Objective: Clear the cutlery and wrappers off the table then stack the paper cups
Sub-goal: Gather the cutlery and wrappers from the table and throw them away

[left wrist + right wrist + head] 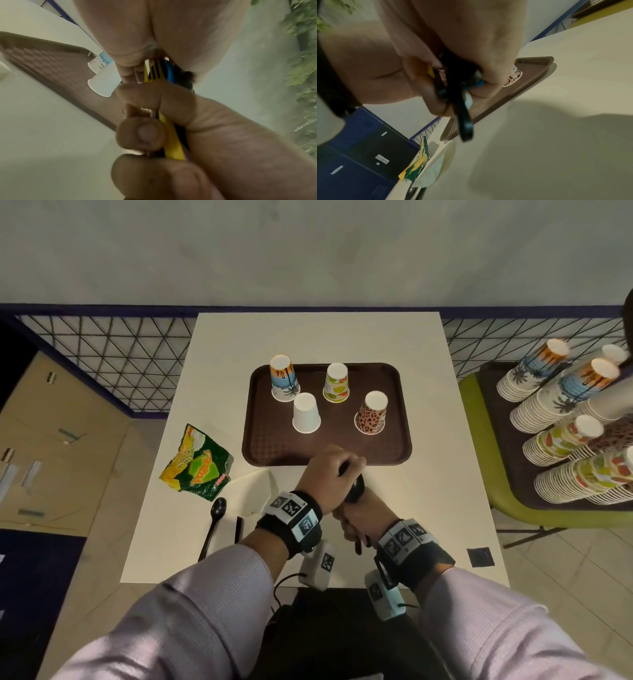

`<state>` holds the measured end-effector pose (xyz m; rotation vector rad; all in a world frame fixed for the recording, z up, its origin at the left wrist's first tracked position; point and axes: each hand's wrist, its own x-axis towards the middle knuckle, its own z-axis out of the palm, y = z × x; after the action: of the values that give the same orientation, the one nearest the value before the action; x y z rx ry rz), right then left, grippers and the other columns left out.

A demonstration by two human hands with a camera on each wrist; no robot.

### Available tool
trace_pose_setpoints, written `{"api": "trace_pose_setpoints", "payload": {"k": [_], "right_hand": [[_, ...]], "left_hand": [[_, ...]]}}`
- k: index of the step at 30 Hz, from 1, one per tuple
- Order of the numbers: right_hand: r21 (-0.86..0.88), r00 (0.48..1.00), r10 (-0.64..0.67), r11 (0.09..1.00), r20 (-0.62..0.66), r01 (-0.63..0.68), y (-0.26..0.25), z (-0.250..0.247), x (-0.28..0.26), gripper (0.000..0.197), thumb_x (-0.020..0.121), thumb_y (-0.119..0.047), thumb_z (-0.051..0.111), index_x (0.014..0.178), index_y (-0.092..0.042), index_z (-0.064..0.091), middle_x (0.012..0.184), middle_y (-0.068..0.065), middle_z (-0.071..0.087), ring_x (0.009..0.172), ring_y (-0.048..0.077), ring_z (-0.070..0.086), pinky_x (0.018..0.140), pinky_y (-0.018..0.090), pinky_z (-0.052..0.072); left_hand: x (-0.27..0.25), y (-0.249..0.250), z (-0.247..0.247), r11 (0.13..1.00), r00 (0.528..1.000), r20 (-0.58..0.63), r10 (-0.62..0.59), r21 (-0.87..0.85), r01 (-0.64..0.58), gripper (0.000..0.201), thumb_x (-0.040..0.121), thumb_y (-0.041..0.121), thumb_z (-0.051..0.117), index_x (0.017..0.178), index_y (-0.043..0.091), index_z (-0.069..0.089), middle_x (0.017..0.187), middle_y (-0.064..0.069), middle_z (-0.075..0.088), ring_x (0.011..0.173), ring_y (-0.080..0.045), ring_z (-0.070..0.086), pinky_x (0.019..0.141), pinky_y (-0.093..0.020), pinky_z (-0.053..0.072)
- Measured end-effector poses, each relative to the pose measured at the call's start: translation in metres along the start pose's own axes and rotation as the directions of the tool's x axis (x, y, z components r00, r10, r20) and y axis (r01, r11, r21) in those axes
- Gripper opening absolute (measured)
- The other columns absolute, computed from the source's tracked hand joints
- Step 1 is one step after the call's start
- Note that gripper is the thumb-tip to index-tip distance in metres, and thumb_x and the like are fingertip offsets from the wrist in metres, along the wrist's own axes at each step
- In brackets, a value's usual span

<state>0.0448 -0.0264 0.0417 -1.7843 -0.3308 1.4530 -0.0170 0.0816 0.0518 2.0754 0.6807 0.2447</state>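
Note:
Both hands meet just in front of the brown tray. My left hand grips the upper end of a cutlery bundle. Lower down, my right hand holds its handles. The bundle mixes black pieces, a yellow fork and something blue. On the tray, rims down, stand a palm-print cup, a lime-print cup, a white cup and a leopard-print cup. A green-yellow snack wrapper, a white paper wrapper, a black spoon and a black stick lie on the table at left.
The white table carries a small black square near its front right corner. A green chair at the right holds several long lying stacks of paper cups. A wire fence runs behind the table, and cardboard boxes stand at left.

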Motion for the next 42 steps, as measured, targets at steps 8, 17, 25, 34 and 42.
{"api": "trace_pose_setpoints", "payload": {"k": [8, 17, 25, 34, 42], "right_hand": [[0.067, 1.0, -0.01, 0.998, 0.023, 0.009, 0.007, -0.006, 0.007, 0.026, 0.096, -0.022, 0.066, 0.085, -0.009, 0.047, 0.055, 0.005, 0.041, 0.043, 0.017, 0.032, 0.045, 0.028, 0.031], [0.026, 0.999, 0.035, 0.999, -0.015, -0.035, 0.019, -0.013, 0.012, 0.032, 0.095, -0.027, 0.069, 0.08, -0.008, 0.05, 0.056, 0.006, 0.044, 0.044, 0.017, 0.034, 0.046, 0.028, 0.034], [0.041, 0.991, 0.131, 0.99, 0.027, -0.132, 0.022, 0.002, 0.022, 0.032, 0.095, -0.023, 0.069, 0.077, -0.011, 0.047, 0.057, 0.005, 0.04, 0.046, 0.016, 0.028, 0.047, 0.028, 0.026], [-0.001, 0.994, 0.105, 0.994, 0.003, -0.105, 0.019, 0.009, 0.02, 0.028, 0.096, -0.024, 0.068, 0.083, -0.008, 0.048, 0.058, 0.005, 0.04, 0.046, 0.016, 0.029, 0.047, 0.027, 0.027], [0.046, 0.994, 0.102, 0.994, -0.03, -0.101, 0.031, 0.0, 0.018, 0.031, 0.096, -0.022, 0.067, 0.077, -0.013, 0.044, 0.056, 0.004, 0.035, 0.045, 0.015, 0.025, 0.047, 0.027, 0.022]], "left_hand": [[-0.019, -0.03, -0.019, 0.979, 0.978, -0.119, -0.169, -0.139, 0.152, 0.039, 0.103, 0.041, 0.047, 0.135, 0.024, 0.059, 0.136, -0.001, 0.061, 0.123, -0.014, 0.056, 0.107, -0.031, 0.042], [-0.082, -0.136, -0.078, 0.773, 0.718, -0.376, -0.586, 0.009, 0.635, 0.027, 0.094, 0.021, 0.061, 0.122, 0.019, 0.064, 0.117, -0.007, 0.063, 0.097, -0.021, 0.06, 0.085, -0.03, 0.044], [-0.114, -0.2, -0.083, 0.546, 0.639, -0.317, -0.701, 0.338, 0.767, 0.046, 0.083, 0.029, 0.067, 0.126, 0.016, 0.055, 0.126, -0.015, 0.054, 0.112, -0.04, 0.051, 0.095, -0.045, 0.044], [-0.122, -0.199, -0.082, 0.596, 0.657, -0.309, -0.688, 0.277, 0.754, 0.03, 0.094, 0.019, 0.056, 0.12, 0.006, 0.06, 0.116, -0.02, 0.061, 0.102, -0.042, 0.062, 0.083, -0.043, 0.05], [-0.142, -0.188, -0.087, 0.747, 0.796, -0.248, -0.552, 0.277, 0.604, 0.016, 0.087, 0.005, 0.059, 0.104, 0.005, 0.057, 0.103, -0.012, 0.05, 0.084, -0.034, 0.055, 0.075, -0.039, 0.046]]}}
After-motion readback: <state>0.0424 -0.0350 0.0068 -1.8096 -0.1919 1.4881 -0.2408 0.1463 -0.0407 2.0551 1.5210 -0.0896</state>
